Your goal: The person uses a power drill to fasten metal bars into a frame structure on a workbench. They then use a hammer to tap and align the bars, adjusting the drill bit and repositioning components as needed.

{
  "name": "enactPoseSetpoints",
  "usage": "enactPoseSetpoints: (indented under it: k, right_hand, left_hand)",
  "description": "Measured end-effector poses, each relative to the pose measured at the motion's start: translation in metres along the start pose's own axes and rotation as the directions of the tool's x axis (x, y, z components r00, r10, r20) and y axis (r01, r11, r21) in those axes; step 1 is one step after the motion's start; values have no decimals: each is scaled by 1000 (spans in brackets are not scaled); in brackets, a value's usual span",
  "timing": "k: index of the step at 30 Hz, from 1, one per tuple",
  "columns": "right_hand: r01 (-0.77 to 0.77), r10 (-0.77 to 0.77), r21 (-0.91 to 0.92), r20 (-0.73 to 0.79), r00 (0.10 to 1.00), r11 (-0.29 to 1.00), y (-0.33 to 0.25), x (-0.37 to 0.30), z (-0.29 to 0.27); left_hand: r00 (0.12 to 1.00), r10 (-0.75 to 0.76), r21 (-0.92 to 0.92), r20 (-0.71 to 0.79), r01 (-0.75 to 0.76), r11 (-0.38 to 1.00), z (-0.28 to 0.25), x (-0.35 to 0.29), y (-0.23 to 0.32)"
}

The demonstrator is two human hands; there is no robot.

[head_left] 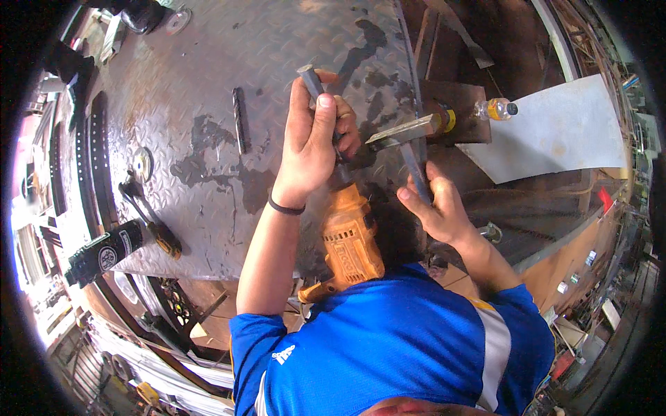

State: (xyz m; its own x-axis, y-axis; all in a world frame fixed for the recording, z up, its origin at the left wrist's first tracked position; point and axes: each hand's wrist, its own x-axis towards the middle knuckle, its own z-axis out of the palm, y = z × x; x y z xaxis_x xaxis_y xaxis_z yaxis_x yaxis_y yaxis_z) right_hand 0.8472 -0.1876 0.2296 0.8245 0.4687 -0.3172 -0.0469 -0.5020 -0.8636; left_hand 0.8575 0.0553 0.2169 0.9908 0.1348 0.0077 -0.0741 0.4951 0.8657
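My left hand (pixel 318 135) is closed around a dark metal rod (pixel 310 78), whose blunt flat end sticks out above the fingers. Below that fist, the black front end of an orange power tool (pixel 350 239) lines up with the rod; whether they join is hidden by the hand. The tool's body rests against my blue shirt at the table's near side. In my right hand (pixel 442 208) I grip the dark handle of a hammer (pixel 416 173), its long, pale, wedge-like head raised beside the left hand. A spiral drill bit (pixel 241 119) lies left of my left hand.
Wet stains mark the patterned steel table (pixel 208 62). At left are a black cylinder (pixel 107 253), a wrench-like hand tool (pixel 154 222) and a disc (pixel 142 165). To the right lie a plastic bottle (pixel 498 109) and a pale sheet (pixel 555 132) beyond the table's edge.
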Motion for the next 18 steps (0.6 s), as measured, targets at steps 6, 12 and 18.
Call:
enactPoseSetpoints:
  k: [6,12,18]
  right_hand:
    - [-46,46,14,-12,999,999,-10,7,-21]
    - [73,-78,-100,-51,996,992,-81,30,-76]
    - [539,-509,185,-186,841,822,-174,18,-136]
  left_hand:
    - [996,-70,111,54,64,992,-2,1,0]
    - [997,-44,241,58,29,970,1,-6,-5]
    - [990,8,459,140,-72,886,9,-9,-2]
